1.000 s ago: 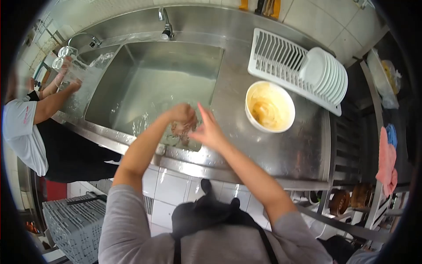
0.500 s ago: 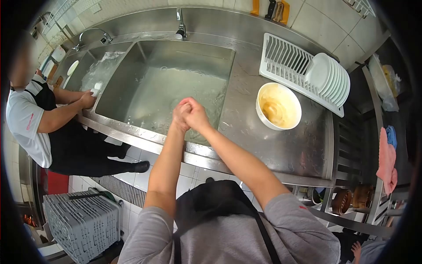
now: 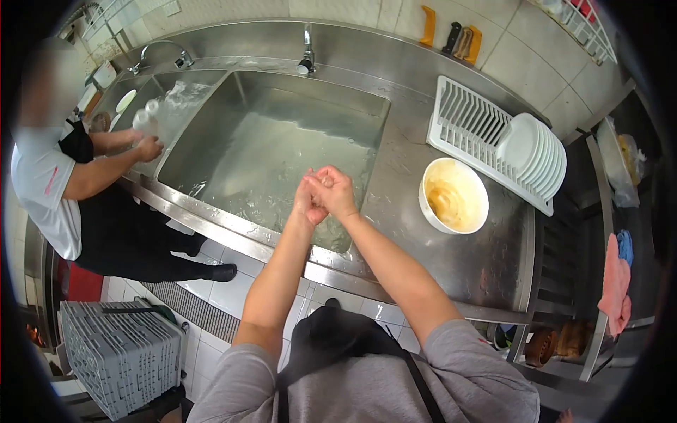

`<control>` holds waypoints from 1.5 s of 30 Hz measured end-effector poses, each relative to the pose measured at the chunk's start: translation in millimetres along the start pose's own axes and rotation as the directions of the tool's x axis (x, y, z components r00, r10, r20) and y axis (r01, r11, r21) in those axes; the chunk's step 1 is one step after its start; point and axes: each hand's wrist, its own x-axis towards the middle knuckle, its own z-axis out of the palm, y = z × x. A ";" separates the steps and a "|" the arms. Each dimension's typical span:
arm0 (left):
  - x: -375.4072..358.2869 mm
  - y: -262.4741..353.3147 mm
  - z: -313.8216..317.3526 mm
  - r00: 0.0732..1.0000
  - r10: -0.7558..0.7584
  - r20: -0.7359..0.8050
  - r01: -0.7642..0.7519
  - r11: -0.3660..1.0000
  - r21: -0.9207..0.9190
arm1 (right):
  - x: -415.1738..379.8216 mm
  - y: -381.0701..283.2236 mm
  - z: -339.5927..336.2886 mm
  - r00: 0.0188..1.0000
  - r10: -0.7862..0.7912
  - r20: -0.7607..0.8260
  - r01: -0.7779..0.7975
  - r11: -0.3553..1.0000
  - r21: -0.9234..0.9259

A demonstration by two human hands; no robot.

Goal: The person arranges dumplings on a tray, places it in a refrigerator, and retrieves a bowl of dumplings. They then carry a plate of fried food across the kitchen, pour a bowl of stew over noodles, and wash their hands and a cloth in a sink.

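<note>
Above the front right of the large steel sink (image 3: 233,99), my two hands meet with their fingers curled against each other. My left hand (image 3: 307,202) is closed on the right one. My right hand (image 3: 336,193) is folded over the left fingers. No object shows between them, though the palms are hidden. Cloudy water (image 3: 282,151) stands in the basin below. To the right on the steel counter is a white bowl (image 3: 431,204) with yellowish residue inside.
A white dish rack (image 3: 458,106) holds several white plates (image 3: 520,144). A tap (image 3: 307,53) rises behind the sink. At the left, a co-worker (image 3: 49,183) holds a blurred white item (image 3: 146,121) over another basin. Grey crates (image 3: 123,352) stand on the floor.
The view has shifted. My hands remain together, with the fingers rearranged and slightly more spread at the top. The co-worker's hands have raised the white item.
</note>
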 end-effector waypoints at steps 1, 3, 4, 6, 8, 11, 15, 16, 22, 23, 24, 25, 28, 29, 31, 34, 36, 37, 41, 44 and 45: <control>16.1 -0.2 -15.2 1.000 0.008 0.002 -0.008 1.000 -0.009 | 1.1 -5.8 4.0 1.000 -0.004 0.011 0.004 1.000 -0.004; 30.6 -0.6 -20.2 0.936 0.351 -0.040 -0.345 0.933 0.105 | 1.5 -11.9 15.2 0.860 0.471 -0.195 -0.245 0.717 0.652; 35.7 -2.6 -23.6 0.934 0.354 -0.042 -0.349 0.932 0.097 | 5.4 -14.1 17.7 0.862 0.469 -0.190 -0.249 0.720 0.647; 2.0 -1.1 29.1 0.687 0.715 0.129 -0.701 0.605 0.376 | 16.9 -13.4 22.2 0.635 0.770 -0.068 -0.093 0.163 0.982; -9.3 13.9 44.1 0.583 0.710 0.395 -0.750 0.285 0.596 | 28.9 -37.5 15.4 0.683 0.722 0.109 -0.255 0.096 0.962; -22.4 32.1 65.6 0.524 0.431 0.735 -0.752 -0.172 0.637 | 52.1 -27.1 2.2 0.688 0.534 0.492 -0.608 0.055 0.792; -22.3 41.0 77.0 0.247 -0.071 0.966 -0.806 -0.568 0.164 | 101.8 -5.5 6.7 0.417 0.091 0.904 -0.896 0.211 0.392; -21.5 40.9 77.5 0.253 -0.069 0.965 -0.802 -0.573 0.170 | 105.1 -9.4 4.7 0.412 0.087 0.907 -0.898 0.207 0.388; -1.2 33.4 67.2 0.162 -0.614 0.772 -0.701 -0.623 -0.348 | 112.9 -53.9 5.9 0.501 0.524 0.689 -0.478 0.831 -0.284; 0.5 29.5 66.4 0.348 -0.702 0.621 -0.674 -0.648 -0.355 | 111.4 -47.2 6.9 0.544 0.509 0.667 -0.353 0.860 -0.369; 3.6 24.9 64.6 0.520 -0.736 0.433 -0.644 -0.671 -0.367 | 110.1 -38.0 8.1 0.586 0.484 0.649 -0.220 0.867 -0.448; 7.4 18.4 59.2 0.535 -0.726 0.432 -0.632 -0.683 -0.366 | 107.1 -29.3 10.9 0.582 0.472 0.662 -0.205 0.873 -0.442; 56.6 -7.9 -21.8 0.585 -0.520 0.622 -0.673 -0.740 0.014 | 95.3 22.0 27.6 0.581 -0.048 0.812 0.563 0.744 -0.359; 85.5 -15.8 -64.5 0.376 -0.408 0.832 -0.786 -0.616 0.054 | 91.1 80.4 50.0 0.674 0.048 0.737 0.445 0.770 -0.457; 81.4 -38.4 -71.8 0.653 -0.321 0.686 -0.618 -0.750 0.238 | 61.2 49.7 54.1 0.544 0.147 0.826 0.736 0.389 -0.554; 64.4 -60.1 -64.7 0.970 -0.091 0.227 -0.215 -0.758 0.616 | 38.6 -1.2 40.7 0.586 0.436 0.683 0.259 0.698 -0.668; 14.3 -59.1 -25.6 0.880 -0.370 0.298 -0.411 -0.907 0.089 | 36.0 -6.9 19.2 0.509 0.268 0.818 0.162 0.903 -0.397; -48.4 -49.8 6.7 0.768 -0.323 0.553 -0.440 -0.893 0.090 | 24.4 -55.5 -5.2 0.523 0.268 0.809 0.100 0.924 -0.370; -237.0 -66.0 70.4 0.624 0.528 0.575 -0.035 -0.717 0.697 | -31.3 -91.6 -42.3 0.582 -0.013 0.813 -0.291 0.930 0.223; -292.6 -86.2 24.2 0.231 0.964 0.128 -0.041 -0.122 0.992 | -125.6 -132.1 -30.3 0.296 -0.094 0.951 -0.518 0.820 0.243; -314.3 -100.8 5.8 0.099 0.991 0.085 -0.216 -0.062 0.974 | -156.2 -129.4 -22.1 0.260 -0.192 0.946 -0.282 0.922 0.264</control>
